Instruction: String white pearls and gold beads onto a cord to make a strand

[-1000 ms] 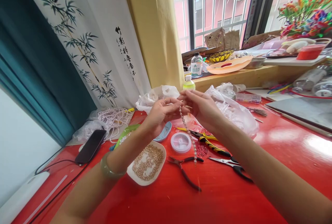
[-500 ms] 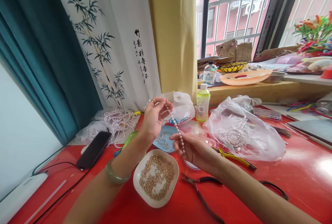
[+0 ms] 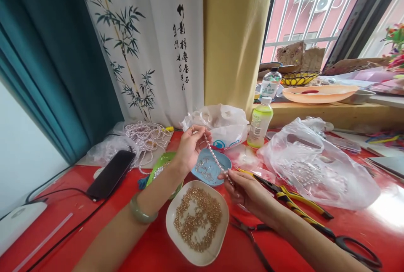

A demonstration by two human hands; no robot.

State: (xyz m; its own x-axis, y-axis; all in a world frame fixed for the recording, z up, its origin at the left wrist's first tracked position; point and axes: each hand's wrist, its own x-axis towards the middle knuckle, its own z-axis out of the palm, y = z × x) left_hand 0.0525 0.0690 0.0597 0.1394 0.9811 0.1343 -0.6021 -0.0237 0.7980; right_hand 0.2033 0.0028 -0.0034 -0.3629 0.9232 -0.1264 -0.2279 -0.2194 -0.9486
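Observation:
A strand of pinkish pearl beads point(image 3: 213, 155) runs slantwise between my two hands, above a blue plate point(image 3: 227, 162) of small metal pieces. Its upper end is pinched by my left hand point(image 3: 192, 145), whose wrist wears a green bangle. Lower and to the right, my right hand point(image 3: 241, 187) grips the other end between thumb and fingers; part of that end is hidden in the fingers. Just below my hands sits a white dish point(image 3: 173, 221) of small gold beads. Behind my left forearm, a green dish point(image 3: 170, 157) of beads is partly hidden.
Dark-handled pliers point(image 3: 251, 232), yellow-black pliers point(image 3: 299, 213) and a clear plastic bag point(image 3: 334, 171) of beads lie to the right. A bottle point(image 3: 260, 125) stands behind. To the left are a phone point(image 3: 110, 175), its cable and a heap of bead strands point(image 3: 147, 137).
The camera view has shifted, and more of the green dish and the yellow-black pliers shows. My right hand has moved slightly down along the strand; both hands still hold it.

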